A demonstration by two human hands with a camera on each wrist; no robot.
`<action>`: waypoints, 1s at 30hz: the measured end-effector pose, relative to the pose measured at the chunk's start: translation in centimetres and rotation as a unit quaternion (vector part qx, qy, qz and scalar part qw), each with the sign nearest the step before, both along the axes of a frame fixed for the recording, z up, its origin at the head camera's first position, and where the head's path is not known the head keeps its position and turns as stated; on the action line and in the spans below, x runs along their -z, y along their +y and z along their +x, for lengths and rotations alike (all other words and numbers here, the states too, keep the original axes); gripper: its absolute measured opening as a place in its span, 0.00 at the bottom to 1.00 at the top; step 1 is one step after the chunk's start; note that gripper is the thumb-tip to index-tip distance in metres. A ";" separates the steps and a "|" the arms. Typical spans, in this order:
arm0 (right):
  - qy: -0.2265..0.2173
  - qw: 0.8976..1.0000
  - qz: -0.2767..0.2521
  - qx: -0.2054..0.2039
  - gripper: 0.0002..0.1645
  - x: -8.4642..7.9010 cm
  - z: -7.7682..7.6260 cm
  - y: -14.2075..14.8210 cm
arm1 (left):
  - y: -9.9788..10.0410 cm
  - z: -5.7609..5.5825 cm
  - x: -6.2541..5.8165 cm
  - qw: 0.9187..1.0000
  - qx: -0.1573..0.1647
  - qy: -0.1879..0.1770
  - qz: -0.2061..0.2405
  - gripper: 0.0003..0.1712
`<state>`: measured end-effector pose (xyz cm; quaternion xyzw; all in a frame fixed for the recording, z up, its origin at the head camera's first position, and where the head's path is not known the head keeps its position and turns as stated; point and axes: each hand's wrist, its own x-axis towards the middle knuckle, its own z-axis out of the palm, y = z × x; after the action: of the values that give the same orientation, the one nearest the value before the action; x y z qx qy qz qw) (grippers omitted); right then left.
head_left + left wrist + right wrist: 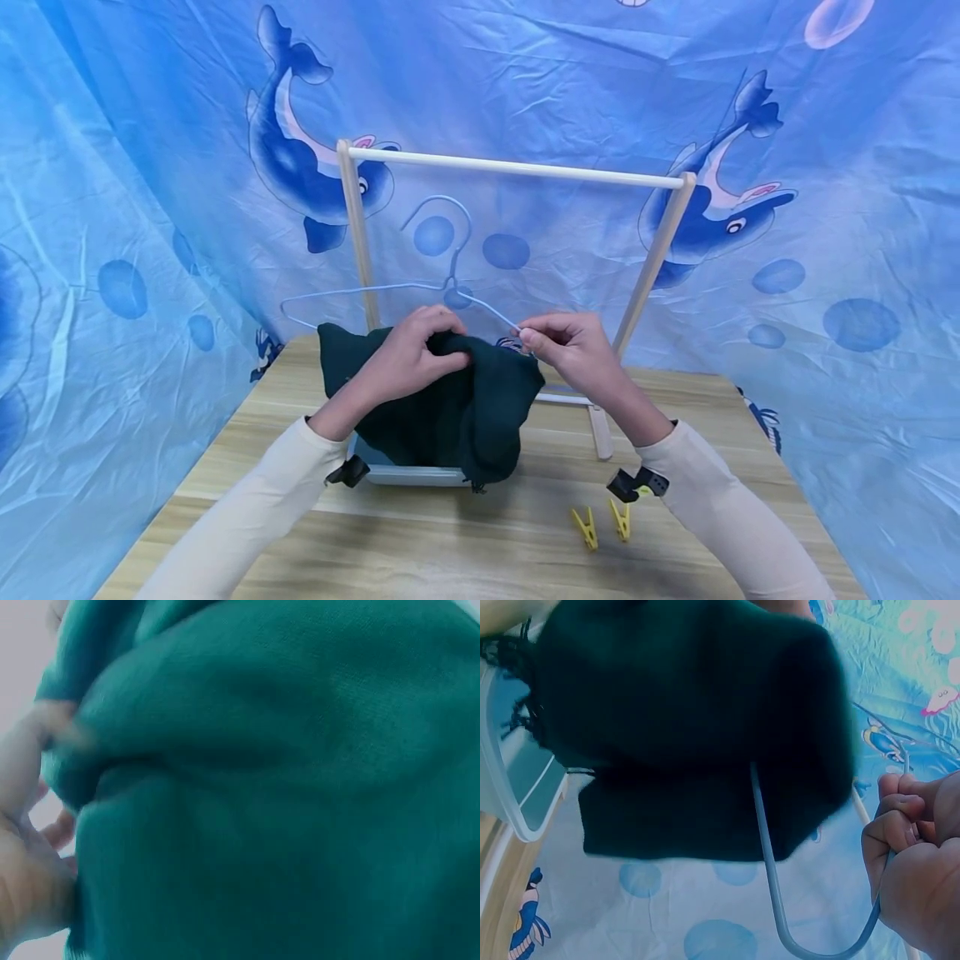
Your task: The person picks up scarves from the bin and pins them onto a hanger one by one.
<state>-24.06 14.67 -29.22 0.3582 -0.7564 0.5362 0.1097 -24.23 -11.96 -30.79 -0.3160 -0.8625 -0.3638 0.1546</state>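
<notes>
A dark green fringed scarf hangs in folds from my left hand, which grips its upper part between thumb and fingers. Green knit fills most of the left wrist view, with the left hand at its left edge. My right hand pinches the right shoulder of a light blue wire hanger between thumb and fingertips. The hanger's hook points up. In the right wrist view the hanger's rounded end curves out from the scarf, and the scarf hides part of its lower bar.
Below the scarf a pale plastic bin stands on the wooden table. Behind the hands rises a wooden rack with a white top rail. Two yellow clothespins lie at the front right. Blue dolphin-print cloth surrounds the table.
</notes>
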 end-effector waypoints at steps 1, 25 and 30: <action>-0.003 1.000 0.000 -0.002 0.10 0.0 0.0 -0.1 | 0.2 0.0 -0.1 1.000 -0.010 -0.011 0.012 0.07; 0.002 0.999 -0.004 0.035 0.11 -1.3 0.1 -0.1 | 1.7 0.5 0.4 0.993 -0.034 0.053 -0.098 0.19; -0.007 0.999 -0.006 0.045 0.11 -1.3 0.0 -0.1 | 0.6 1.2 0.3 0.991 -0.042 0.091 -0.083 0.19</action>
<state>-24.02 14.53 -27.94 0.3198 -0.7691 0.5377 0.1308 -23.01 -11.35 -31.11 -0.3228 -0.8848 -0.2535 0.2207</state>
